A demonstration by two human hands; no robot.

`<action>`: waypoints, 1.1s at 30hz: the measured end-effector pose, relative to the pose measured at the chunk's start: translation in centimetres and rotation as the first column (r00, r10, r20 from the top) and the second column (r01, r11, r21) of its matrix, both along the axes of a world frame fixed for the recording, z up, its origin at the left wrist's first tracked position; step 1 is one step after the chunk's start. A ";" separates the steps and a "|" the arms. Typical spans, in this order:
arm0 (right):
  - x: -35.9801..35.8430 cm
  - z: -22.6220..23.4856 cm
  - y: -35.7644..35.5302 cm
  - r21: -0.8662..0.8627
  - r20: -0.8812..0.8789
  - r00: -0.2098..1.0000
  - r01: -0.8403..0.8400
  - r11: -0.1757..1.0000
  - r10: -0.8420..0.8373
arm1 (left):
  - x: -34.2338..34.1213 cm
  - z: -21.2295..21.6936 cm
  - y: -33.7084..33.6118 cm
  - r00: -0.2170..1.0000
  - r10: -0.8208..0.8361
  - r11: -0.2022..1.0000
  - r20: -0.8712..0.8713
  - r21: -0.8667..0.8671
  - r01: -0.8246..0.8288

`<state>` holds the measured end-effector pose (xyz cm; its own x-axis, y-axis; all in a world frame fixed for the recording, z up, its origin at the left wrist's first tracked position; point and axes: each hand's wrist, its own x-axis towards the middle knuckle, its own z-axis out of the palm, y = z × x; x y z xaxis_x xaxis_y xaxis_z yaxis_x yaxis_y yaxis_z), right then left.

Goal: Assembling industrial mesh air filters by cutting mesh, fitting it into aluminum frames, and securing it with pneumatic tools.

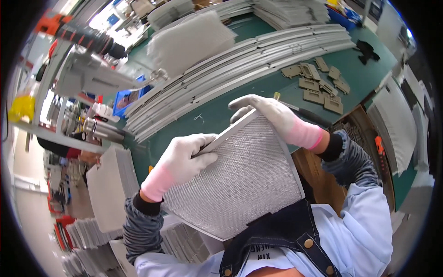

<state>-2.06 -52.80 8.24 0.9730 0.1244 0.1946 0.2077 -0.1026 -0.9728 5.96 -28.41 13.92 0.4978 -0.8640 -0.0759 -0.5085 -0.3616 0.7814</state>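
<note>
I hold a square metal mesh filter panel (240, 177) with a grey frame, tilted up against my chest. My left hand (187, 159), in a white glove with a pink cuff, grips its upper left edge. My right hand (272, 115), gloved the same way, clasps the panel's top corner. Both forearms wear striped sleeves.
On the green workbench (217, 113) lie long grey metal frame strips (240, 64), several small grey corner pieces (318, 85) and a mesh stack (189, 41). A hanging power tool (87, 39) is at upper left. Finished panel stacks (113, 184) stand to my left, more mesh (399, 124) at right.
</note>
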 end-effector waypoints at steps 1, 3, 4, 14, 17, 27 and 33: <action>0.1 -0.1 0.2 0.012 -0.002 1.000 0.020 1.000 -0.020 | -0.2 0.6 -0.2 0.999 0.041 0.996 0.007 0.085 -0.041; 0.1 -0.4 -0.2 0.134 -0.070 0.997 0.050 0.990 -0.041 | -1.0 1.5 -1.9 0.995 0.092 0.989 -0.043 0.124 -0.086; -0.1 -0.8 -0.6 0.179 -0.114 0.993 0.036 0.983 -0.015 | -1.2 1.7 -2.5 0.984 0.154 0.977 -0.090 0.159 -0.139; -2.9 -2.7 2.1 0.198 0.059 0.954 0.276 0.941 -0.293 | -1.4 0.4 -0.9 0.946 0.308 0.944 -0.101 0.154 -0.291; -2.9 -2.2 2.7 0.159 0.063 0.927 0.356 0.921 -0.369 | -1.4 0.8 -1.1 0.937 0.335 0.928 -0.095 0.207 -0.311; -3.2 -1.9 0.9 0.368 0.057 0.950 0.265 0.891 -0.306 | -0.1 0.1 -1.9 0.945 0.262 0.961 -0.197 0.140 -0.237; -2.4 -2.5 0.7 0.399 0.040 0.948 0.273 0.875 -0.314 | -0.1 -0.1 -2.1 0.951 0.248 0.966 -0.184 0.122 -0.228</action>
<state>-4.48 -52.09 5.72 0.9257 -0.2685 0.2665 0.3248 0.2029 -0.9238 5.86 -30.49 13.83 0.6549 -0.7056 -0.2706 -0.2388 -0.5329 0.8117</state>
